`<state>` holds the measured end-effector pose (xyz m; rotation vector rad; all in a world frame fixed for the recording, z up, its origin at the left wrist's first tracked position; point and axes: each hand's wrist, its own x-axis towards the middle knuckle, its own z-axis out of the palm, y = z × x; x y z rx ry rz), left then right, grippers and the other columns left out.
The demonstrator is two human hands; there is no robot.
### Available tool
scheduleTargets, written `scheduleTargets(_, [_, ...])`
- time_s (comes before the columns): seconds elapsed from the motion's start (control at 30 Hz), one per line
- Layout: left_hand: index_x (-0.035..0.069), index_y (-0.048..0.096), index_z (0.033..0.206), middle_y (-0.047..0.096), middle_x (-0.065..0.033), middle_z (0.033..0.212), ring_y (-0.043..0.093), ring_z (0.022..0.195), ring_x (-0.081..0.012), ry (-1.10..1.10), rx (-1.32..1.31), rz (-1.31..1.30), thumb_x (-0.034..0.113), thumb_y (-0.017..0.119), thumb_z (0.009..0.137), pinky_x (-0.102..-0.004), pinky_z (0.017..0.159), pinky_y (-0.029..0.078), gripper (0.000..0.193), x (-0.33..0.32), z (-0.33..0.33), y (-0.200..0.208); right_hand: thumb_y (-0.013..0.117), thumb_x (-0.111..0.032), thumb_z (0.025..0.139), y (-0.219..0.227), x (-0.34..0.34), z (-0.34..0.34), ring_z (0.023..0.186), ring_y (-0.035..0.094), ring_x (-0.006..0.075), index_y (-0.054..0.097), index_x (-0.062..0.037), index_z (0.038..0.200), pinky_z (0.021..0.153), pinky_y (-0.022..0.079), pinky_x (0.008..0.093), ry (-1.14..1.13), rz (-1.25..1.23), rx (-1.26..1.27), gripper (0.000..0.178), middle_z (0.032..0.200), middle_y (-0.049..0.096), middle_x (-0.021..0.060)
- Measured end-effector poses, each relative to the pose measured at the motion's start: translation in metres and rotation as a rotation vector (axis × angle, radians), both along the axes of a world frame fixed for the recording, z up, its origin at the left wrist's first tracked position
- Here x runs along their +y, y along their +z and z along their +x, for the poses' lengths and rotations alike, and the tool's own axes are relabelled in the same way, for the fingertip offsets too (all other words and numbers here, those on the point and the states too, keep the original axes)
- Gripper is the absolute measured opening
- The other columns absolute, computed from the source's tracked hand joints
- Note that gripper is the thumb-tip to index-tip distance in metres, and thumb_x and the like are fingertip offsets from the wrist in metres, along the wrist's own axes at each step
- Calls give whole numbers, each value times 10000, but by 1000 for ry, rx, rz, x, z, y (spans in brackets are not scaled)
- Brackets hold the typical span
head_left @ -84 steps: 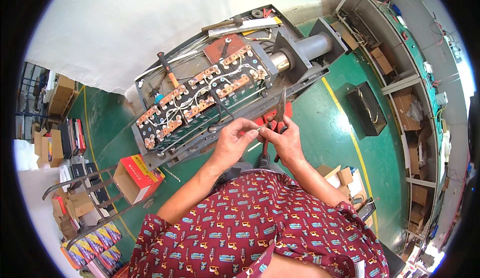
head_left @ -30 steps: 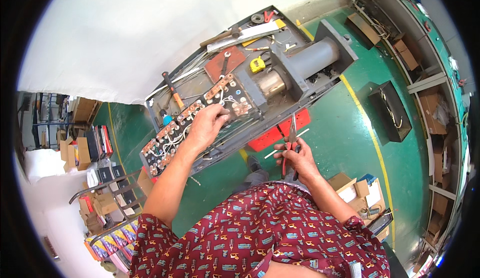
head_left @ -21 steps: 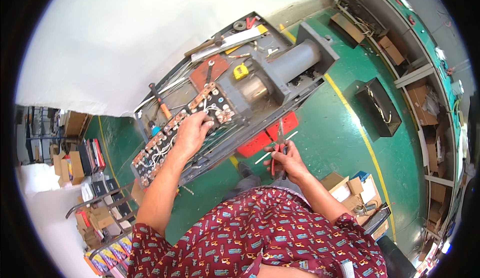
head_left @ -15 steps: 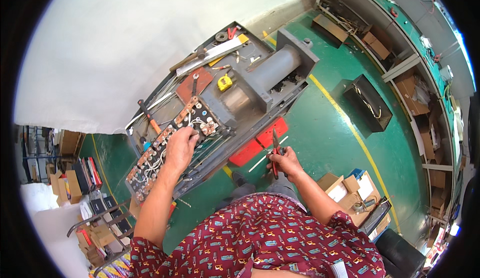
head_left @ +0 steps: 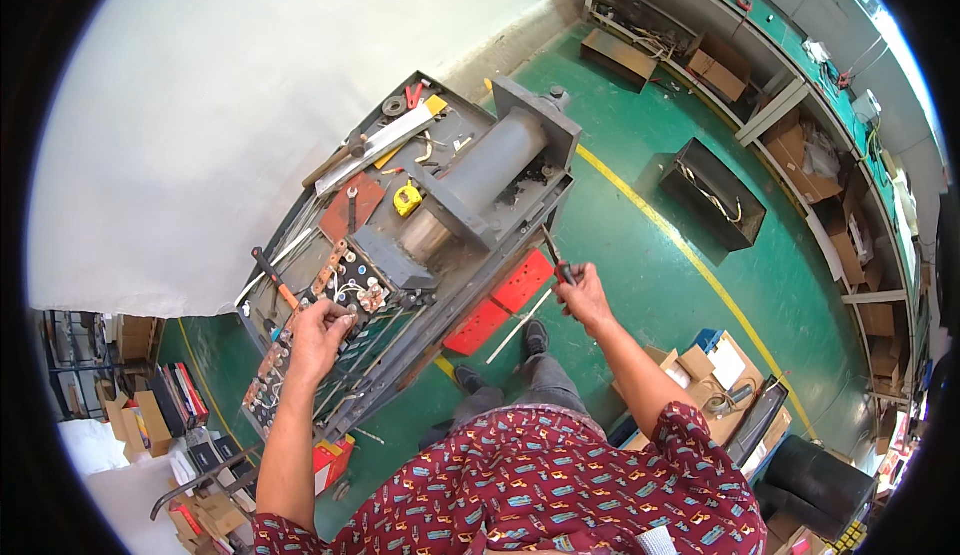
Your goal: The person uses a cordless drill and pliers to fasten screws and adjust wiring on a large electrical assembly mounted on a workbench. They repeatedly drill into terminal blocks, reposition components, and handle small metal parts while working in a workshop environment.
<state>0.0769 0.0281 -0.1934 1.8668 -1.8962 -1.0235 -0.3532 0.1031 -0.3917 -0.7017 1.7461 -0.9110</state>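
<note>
My left hand is over a dark terminal board carrying copper bars, bolts and white wires. Its thumb and fingers are pinched together at the board, and whatever is between them is too small to make out. To the right, clear of the workbench, my right hand is closed round the handles of long-nosed pliers. Their jaws point up and away from me, near the edge of the metal bench.
On the bench lie a yellow tape measure, a wrench, a hammer and a grey metal cylinder assembly. Red blocks sit beside it. A black open box stands on the green floor, with shelves at right.
The view has shifted, so the bench appears further left. My left hand stays pinched at the terminal board. The pliers in my right hand have turned and now tilt to the left.
</note>
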Motion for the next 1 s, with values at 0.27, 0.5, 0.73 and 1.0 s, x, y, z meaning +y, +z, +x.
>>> scheduleTargets(0.27, [-54, 692, 942, 741, -113, 791, 677, 697, -154, -10, -104, -20, 58, 695, 925, -321, 688, 554, 114, -1, -3, 3, 684, -90, 788, -7, -54, -32, 1024, 610, 430, 618, -29, 1029, 866, 515, 544, 228, -164, 725, 256, 1047, 645, 204])
scheduleTargets(0.5, [-53, 704, 901, 714, -115, 729, 656, 649, -155, -72, -186, -30, 94, 720, 916, -329, 643, 539, 149, -5, -8, 12, 736, -86, 717, -15, -59, -41, 1098, 585, 346, 730, -78, 1011, 928, 442, 498, 197, -280, 990, 294, 1118, 648, 130])
scheduleTargets(0.73, [-58, 703, 864, 670, -84, 653, 613, 574, -137, -39, -181, -6, 118, 737, 910, -321, 577, 507, 185, -7, -6, 10, 747, -92, 728, -14, -65, -40, 1178, 554, 311, 769, -101, 1065, 1015, 358, 526, 177, -277, 1170, 338, 1240, 640, 111])
scheduleTargets(1.0, [-53, 697, 829, 641, -67, 620, 583, 535, -126, 30, -129, 100, 162, 733, 922, -323, 536, 476, 237, -9, -3, 4, 710, -94, 830, -15, -71, -40, 1228, 544, 302, 775, -105, 1085, 1050, 344, 536, 176, -261, 1217, 263, 1289, 627, 108])
